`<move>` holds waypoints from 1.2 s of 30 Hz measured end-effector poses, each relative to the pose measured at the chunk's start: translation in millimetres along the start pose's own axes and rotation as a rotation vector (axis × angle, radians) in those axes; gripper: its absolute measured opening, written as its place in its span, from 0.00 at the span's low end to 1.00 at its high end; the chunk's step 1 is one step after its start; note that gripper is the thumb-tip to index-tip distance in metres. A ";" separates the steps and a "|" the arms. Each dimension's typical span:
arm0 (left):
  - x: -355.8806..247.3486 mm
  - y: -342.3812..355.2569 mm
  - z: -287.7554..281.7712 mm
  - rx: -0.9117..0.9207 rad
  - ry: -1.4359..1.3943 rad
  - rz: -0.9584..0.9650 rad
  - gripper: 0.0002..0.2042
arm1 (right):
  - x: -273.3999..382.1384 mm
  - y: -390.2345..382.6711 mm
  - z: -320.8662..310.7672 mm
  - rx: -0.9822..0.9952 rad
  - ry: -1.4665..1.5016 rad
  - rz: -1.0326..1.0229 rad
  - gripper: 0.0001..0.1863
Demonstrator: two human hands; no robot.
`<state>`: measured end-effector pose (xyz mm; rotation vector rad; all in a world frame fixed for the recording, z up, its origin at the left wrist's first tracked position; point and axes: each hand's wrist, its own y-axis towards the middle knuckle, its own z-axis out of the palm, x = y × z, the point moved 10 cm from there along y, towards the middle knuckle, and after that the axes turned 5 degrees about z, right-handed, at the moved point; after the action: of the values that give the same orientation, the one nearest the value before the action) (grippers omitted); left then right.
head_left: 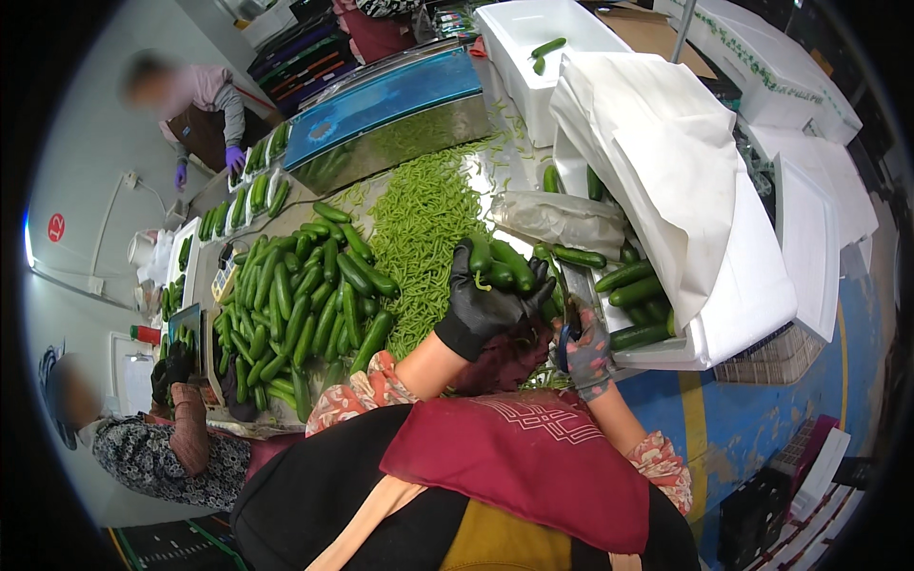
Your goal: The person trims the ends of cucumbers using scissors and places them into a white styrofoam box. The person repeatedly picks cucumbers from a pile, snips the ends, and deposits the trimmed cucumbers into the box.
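My left hand [481,303], in a black glove, is closed around several green cucumbers [511,263] above the table's near edge. In my right hand [590,360], in a grey patterned glove, is a pair of scissors [563,344] with dark handles. The blades point up beside the cucumbers; whether they touch them I cannot tell. Left of my hands a big pile of cucumbers [307,290] lies on the table. Thin green pods [421,214], like chili peppers or beans, spread between the pile and my left hand. Right of me, an open white foam box [752,305] holds more cucumbers [636,290].
A white sheet [657,143] drapes over the foam box. Clear plastic film [562,219] lies beside it. Another foam box [524,57] stands behind. A blue-topped metal machine [381,105] crosses the back. Two co-workers [214,114] [162,447] are at the left, near packed cucumber trays [252,195].
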<state>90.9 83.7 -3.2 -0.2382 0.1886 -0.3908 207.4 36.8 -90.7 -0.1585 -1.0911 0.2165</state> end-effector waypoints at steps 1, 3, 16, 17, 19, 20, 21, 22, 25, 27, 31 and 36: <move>-0.6 1.2 -5.0 -0.031 0.000 0.000 0.24 | 11.5 -2.0 5.0 -0.003 -0.126 -0.101 0.22; -2.4 1.7 -9.9 -0.061 -0.007 0.005 0.26 | 48.6 -14.1 26.4 -0.030 -0.570 -0.392 0.21; -6.8 14.8 -20.9 0.085 -0.047 0.102 0.24 | 78.2 -33.1 67.5 -0.083 -1.266 -0.754 0.22; -2.4 10.8 -15.9 -0.024 -0.030 0.097 0.24 | 82.7 -33.3 67.9 -0.130 -1.264 -0.783 0.22; 1.0 5.2 -17.6 -0.115 -0.016 0.086 0.24 | 83.9 -32.2 69.5 -0.160 -1.301 -0.786 0.22; 3.1 6.0 -20.0 -0.094 -0.020 0.075 0.24 | 81.2 -29.2 69.9 -0.148 -1.342 -0.758 0.23; 5.3 5.8 -20.0 -0.073 -0.023 0.066 0.24 | 79.4 -26.5 70.6 -0.135 -1.382 -0.732 0.24; 5.5 4.9 -22.4 -0.093 -0.011 0.083 0.26 | 78.9 -25.2 71.2 -0.114 -1.362 -0.735 0.25; 5.9 4.4 -30.0 -0.111 0.007 0.100 0.29 | 75.4 -20.6 71.4 -0.113 -1.314 -0.792 0.26; 6.3 7.5 -36.0 -0.071 -0.006 0.061 0.30 | 77.4 -23.2 70.8 -0.192 -1.299 -0.891 0.25; 11.6 7.0 -28.6 -0.005 0.020 0.010 0.32 | 69.5 -19.7 65.7 -0.151 -1.230 -0.845 0.24; 0.4 4.1 -30.3 -0.171 0.068 0.213 0.30 | 40.8 -11.1 44.4 -0.048 -0.940 -0.552 0.24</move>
<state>85.9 81.4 -33.3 -0.3699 0.3123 -0.1707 187.0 37.3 -32.9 0.2356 -2.0222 -0.2704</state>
